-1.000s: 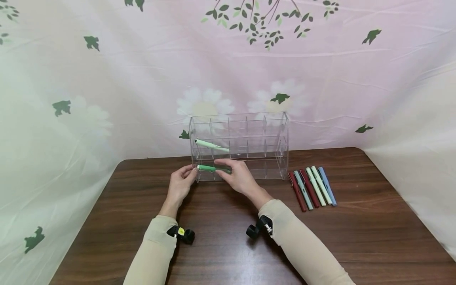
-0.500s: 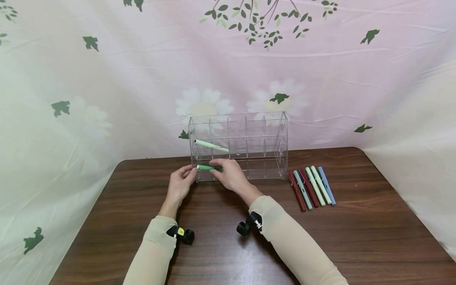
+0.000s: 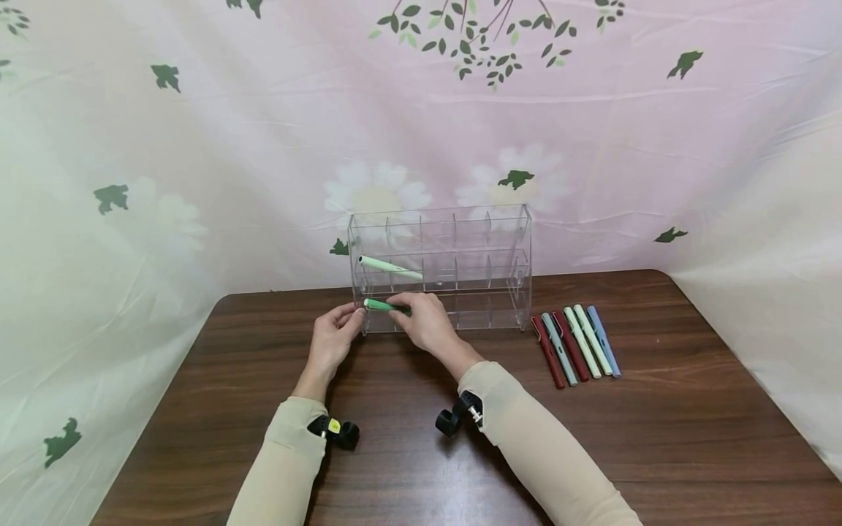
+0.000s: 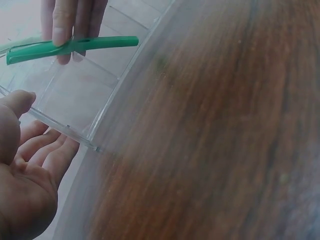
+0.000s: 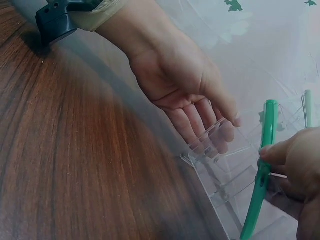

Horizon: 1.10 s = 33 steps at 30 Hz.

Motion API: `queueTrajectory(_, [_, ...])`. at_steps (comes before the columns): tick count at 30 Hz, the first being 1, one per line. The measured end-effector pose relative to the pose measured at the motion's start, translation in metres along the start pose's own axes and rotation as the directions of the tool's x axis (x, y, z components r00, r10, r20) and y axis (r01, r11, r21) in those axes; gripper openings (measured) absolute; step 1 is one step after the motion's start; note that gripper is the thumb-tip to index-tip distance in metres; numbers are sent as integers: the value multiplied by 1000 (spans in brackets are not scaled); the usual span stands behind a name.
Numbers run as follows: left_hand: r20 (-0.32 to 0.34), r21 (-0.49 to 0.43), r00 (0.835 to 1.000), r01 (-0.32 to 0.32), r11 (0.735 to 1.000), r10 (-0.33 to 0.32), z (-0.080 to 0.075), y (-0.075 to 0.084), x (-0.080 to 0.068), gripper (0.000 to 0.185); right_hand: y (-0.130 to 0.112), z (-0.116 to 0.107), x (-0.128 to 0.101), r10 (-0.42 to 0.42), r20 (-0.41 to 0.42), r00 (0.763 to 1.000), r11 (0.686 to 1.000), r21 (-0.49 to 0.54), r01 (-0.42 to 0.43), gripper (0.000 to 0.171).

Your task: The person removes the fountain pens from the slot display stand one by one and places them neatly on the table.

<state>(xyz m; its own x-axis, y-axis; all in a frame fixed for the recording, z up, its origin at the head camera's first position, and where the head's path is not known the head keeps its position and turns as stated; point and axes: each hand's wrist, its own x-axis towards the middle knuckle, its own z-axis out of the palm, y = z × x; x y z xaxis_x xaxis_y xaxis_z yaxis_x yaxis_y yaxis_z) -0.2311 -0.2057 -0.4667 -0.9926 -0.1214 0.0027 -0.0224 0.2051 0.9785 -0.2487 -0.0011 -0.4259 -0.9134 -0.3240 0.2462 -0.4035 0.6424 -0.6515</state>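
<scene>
A: From the head view, the right hand [image 3: 426, 326] pinches a green pen [image 3: 384, 306] at the lower left cell of the clear acrylic organizer [image 3: 441, 269], which stands at the back of the wooden table [image 3: 421, 446]. The left hand [image 3: 332, 342] has its fingers relaxed against the organizer's left end. A pale green pen [image 3: 391, 267] already lies in the middle tier, and five more pens [image 3: 577, 345] lie in a row to the right.

B: What could go wrong?

A: The pen lies nearly flat across the front. If it meets a divider instead of the opening, I judge it could jam or nudge the light organizer backward.

B: And the left wrist view?

A: The left hand [image 4: 25, 170] is loosely open, its fingers just under the organizer's corner edge [image 4: 65, 132], steadying rather than gripping. The green pen [image 4: 70, 48] is held by fingertips [image 4: 61, 25] pressed on top of its barrel. A loose brace may let the case slide.

B: The right wrist view?

A: The thumb and fingers of the right hand [image 5: 295, 170] pinch the green pen [image 5: 262, 175] mid-barrel, above the cells [image 5: 225, 170]. The left hand [image 5: 185, 90] has its fingers spread along the organizer's end. A pinch that narrow could let the pen pivot and drop onto the table.
</scene>
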Motion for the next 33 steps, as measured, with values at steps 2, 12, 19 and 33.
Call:
queueTrajectory(2, [-2, 4, 1000, -1, 1000, 1, 0, 1, 0, 43, 1, 0, -1, -4, -33, 999, 999, 35, 5, 26])
queueTrajectory(12, [-3, 2, 1000, 2, 1000, -2, -1, 3, 1, 44, 6, -7, -5, -62, -171, 983, 983, 160, 90, 26])
queueTrajectory(19, [6, 6, 1000, 4, 1000, -4, -1, 3, 2, 46, 1, -16, -8, -68, -217, 974, 965, 233, 119, 25])
queueTrajectory(33, [15, 2, 1000, 10, 1000, -10, -1, 2, -2, 45, -2, -38, -22, -133, -305, 943, 939, 267, 218, 27])
